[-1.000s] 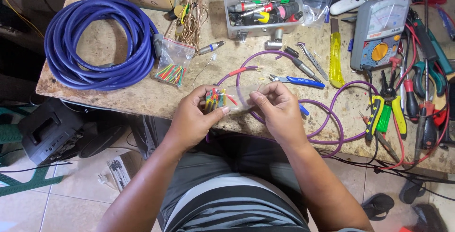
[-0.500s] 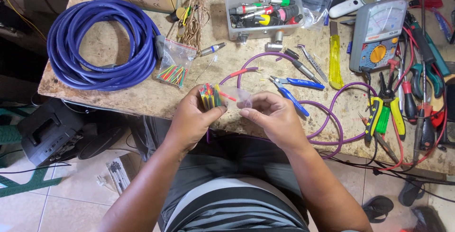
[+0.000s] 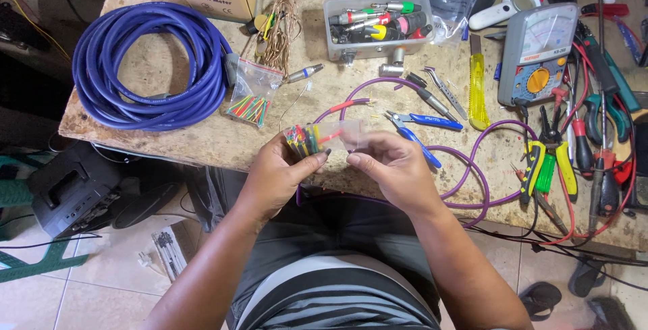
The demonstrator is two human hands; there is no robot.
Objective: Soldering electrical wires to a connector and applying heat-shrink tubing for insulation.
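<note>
A: In the head view, what do the 2 hands hold?

B: The left hand (image 3: 280,171) and the right hand (image 3: 391,168) hold 1 small clear bag (image 3: 324,138) between them, just above the near edge of the workbench (image 3: 202,138). The left fingers are closed around the end of the bag where the short coloured tubes (image 3: 304,140) are gathered. The right thumb and fingers pinch the other end, which looks like the mouth.

A: Which step does this seem to be?

B: It appears the person is opening the bag to reach the tubes; none is out of it yet. To take 1 piece, the right fingers would need to part the mouth and go inside while the left hand keeps the bag steady.

A: What lies near the hands?

B: A purple cable (image 3: 472,168) loops on the bench just beside the right hand, and blue pliers (image 3: 422,124) lie on it, just beyond the bag. A second bag of coloured tubes (image 3: 248,104) rests beyond the left hand, beside a large coil of blue cable (image 3: 145,67). A grey meter (image 3: 536,53) and a yellow knife (image 3: 477,90) are further right.
</note>
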